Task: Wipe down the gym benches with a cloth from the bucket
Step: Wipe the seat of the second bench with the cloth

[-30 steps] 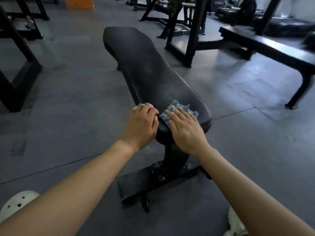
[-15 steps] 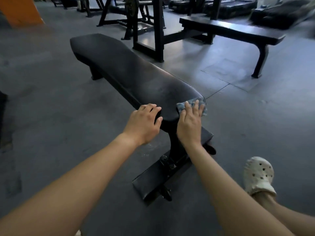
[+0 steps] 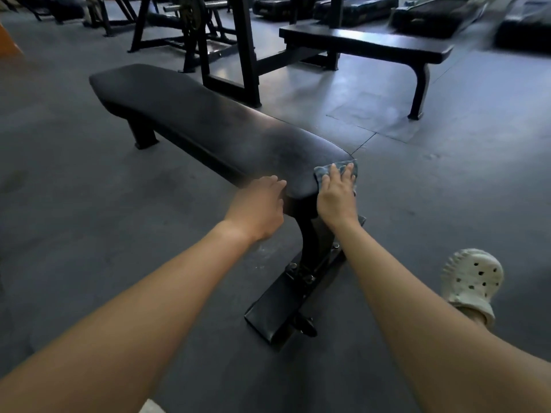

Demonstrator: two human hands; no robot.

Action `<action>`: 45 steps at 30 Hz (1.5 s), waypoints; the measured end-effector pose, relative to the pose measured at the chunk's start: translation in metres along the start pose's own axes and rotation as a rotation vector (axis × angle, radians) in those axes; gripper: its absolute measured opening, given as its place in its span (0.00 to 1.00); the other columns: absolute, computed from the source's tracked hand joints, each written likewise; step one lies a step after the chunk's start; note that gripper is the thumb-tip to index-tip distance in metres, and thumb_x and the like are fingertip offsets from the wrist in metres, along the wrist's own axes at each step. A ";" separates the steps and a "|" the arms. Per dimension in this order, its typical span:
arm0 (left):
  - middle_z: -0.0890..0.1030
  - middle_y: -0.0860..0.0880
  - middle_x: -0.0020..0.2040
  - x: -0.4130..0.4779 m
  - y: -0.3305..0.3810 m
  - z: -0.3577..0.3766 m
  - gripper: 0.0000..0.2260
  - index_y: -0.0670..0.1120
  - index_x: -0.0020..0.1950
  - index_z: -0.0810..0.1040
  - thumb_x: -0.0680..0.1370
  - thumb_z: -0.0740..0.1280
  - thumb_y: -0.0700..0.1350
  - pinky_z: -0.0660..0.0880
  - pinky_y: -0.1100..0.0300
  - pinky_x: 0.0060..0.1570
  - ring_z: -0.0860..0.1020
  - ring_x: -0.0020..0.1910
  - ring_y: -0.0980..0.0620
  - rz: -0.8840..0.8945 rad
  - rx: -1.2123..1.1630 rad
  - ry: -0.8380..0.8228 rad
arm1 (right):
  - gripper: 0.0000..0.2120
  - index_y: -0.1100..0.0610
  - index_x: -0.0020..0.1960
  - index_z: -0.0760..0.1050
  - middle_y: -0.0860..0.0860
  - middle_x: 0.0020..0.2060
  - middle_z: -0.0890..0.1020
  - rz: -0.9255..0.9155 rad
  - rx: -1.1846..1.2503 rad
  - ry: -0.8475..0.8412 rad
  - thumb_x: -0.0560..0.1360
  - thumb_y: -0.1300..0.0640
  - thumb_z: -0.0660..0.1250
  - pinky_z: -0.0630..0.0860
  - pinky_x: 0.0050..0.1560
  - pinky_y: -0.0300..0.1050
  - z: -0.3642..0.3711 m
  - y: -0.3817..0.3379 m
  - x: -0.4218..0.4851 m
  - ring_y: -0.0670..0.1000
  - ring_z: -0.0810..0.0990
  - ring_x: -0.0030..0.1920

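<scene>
Step in hand: wiping the near end of the long black padded flat bench (image 3: 208,123), whose pad runs off toward 10 o'clock. The small blue-grey crumpled cloth (image 3: 322,173) lies on the pad's near right corner, at about 3 o'clock from frame centre, draped over the edge. The right hand (image 3: 337,201) presses it flat, fingers straight and spread, not curled round it. The left hand (image 3: 258,210) rests on the near left corner at 9 o'clock of the cloth, fingers loosely bent, holding nothing; slightly blurred. Most of the pad looks not yet wiped (judgement). The next move likely calls for pushing the cloth along the pad toward 10 o'clock under steady palm pressure, with the left hand bracing. A second black flat bench (image 3: 363,43) stands at 1 o'clock, a white perforated clog (image 3: 471,281) at 4 o'clock. No bucket in view.
</scene>
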State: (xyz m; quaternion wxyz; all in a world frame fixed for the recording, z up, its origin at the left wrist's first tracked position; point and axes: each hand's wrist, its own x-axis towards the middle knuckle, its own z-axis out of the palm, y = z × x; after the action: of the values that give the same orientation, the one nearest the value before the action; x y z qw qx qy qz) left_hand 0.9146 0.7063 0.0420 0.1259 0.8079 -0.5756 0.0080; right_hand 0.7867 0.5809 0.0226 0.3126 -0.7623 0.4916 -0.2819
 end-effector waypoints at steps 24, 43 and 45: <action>0.80 0.47 0.67 0.005 -0.041 0.011 0.20 0.44 0.68 0.79 0.78 0.61 0.34 0.69 0.50 0.71 0.75 0.66 0.46 0.159 -0.212 0.266 | 0.25 0.55 0.80 0.61 0.55 0.79 0.63 -0.649 -0.547 -0.002 0.83 0.56 0.60 0.57 0.79 0.56 0.015 0.004 -0.048 0.56 0.61 0.79; 0.67 0.46 0.79 0.051 -0.185 0.018 0.23 0.47 0.77 0.69 0.80 0.59 0.39 0.58 0.43 0.79 0.62 0.79 0.45 0.119 -0.224 0.234 | 0.37 0.55 0.80 0.57 0.51 0.80 0.62 -0.698 -0.923 -0.074 0.77 0.53 0.72 0.66 0.74 0.62 0.111 -0.098 0.004 0.63 0.63 0.77; 0.67 0.46 0.79 0.055 -0.189 0.012 0.23 0.47 0.76 0.69 0.80 0.59 0.39 0.56 0.44 0.79 0.62 0.80 0.45 0.148 -0.205 0.211 | 0.34 0.58 0.77 0.62 0.56 0.77 0.67 -0.663 -0.882 0.015 0.78 0.48 0.71 0.67 0.75 0.57 0.099 -0.087 -0.007 0.61 0.67 0.76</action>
State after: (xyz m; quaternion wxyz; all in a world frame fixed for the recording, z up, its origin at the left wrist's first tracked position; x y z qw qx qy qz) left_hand 1.1078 0.7107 0.0021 0.2666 0.7410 -0.6148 0.0433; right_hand 0.9070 0.6353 0.0236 -0.1457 -0.9329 0.2989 -0.1379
